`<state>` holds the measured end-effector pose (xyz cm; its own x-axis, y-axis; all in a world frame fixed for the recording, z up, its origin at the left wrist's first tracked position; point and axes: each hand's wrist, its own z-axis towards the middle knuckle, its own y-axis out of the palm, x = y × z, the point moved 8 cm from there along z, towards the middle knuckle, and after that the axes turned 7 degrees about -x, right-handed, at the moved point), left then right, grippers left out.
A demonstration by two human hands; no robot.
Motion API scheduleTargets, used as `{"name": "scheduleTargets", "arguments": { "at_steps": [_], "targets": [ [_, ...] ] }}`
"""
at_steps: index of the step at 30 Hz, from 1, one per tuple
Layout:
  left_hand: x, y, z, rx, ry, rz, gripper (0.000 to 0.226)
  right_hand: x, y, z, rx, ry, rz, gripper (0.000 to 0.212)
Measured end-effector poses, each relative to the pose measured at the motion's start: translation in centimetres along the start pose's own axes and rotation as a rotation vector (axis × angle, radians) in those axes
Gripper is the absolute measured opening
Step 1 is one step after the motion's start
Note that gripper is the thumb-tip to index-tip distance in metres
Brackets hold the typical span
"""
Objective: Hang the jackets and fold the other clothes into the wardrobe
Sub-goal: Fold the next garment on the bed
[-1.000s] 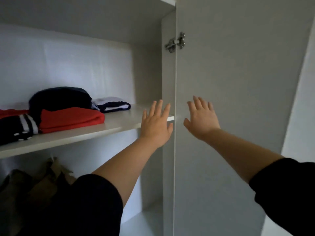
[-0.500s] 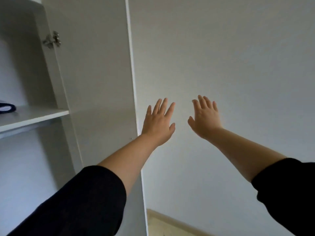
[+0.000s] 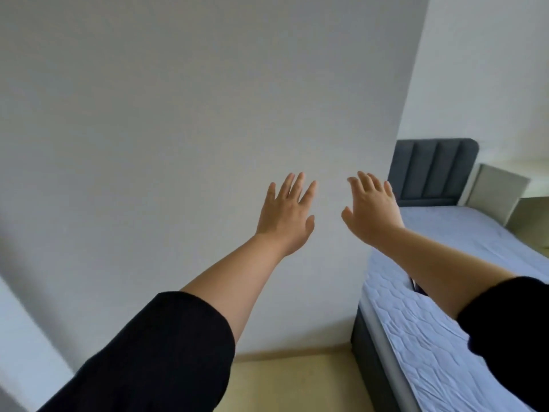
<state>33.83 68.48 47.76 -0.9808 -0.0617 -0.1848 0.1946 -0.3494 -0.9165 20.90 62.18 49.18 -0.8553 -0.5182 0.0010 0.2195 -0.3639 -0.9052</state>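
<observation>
As I face the bare wall (image 3: 178, 114), left hand (image 3: 285, 217): fingers straight and spread, holding nothing.
Right hand (image 3: 371, 212): fingers straight, empty.
Bed (image 3: 416, 337): near right.
Clothes: I cannot tell where.

The wall (image 3: 178, 114) is a plain, pale grey-white, and the floor (image 3: 291, 382) below it is a dull yellow-beige. The mattress (image 3: 430, 337) is light lilac-blue with a quilted stitch pattern, on a dark grey bed base (image 3: 371, 361) with a slate-blue headboard (image 3: 430, 171) ribbed in vertical panels. The left sleeve (image 3: 154, 358) and right sleeve (image 3: 511, 331) are plain black.
</observation>
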Motion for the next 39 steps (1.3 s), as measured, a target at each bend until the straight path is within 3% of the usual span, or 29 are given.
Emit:
{"name": "scheduleTargets", "arguments": {
  "at_steps": [14,25,32,39],
  "targets": [
    [15.0,16.3,21.0,-0.115,0.357,-0.142,0.064,21.0,14.4,5.9,-0.180,0.326,-0.086,0.062],
    [29.9,23.8,33.7,-0.186,0.661,-0.196,0.066,38.0,19.8,4.8,-0.290,0.684,-0.121,0.064],
    [41.3,31.1,40.2,-0.322,0.669,-0.293,0.065,51.0,26.8,4.6,-0.368,0.816,-0.019,0.065],
    [48.7,45.6,44.7,-0.589,0.545,-0.381,0.065,59.9,40.5,3.7,-0.562,0.887,0.092,0.063]
  ]
}}
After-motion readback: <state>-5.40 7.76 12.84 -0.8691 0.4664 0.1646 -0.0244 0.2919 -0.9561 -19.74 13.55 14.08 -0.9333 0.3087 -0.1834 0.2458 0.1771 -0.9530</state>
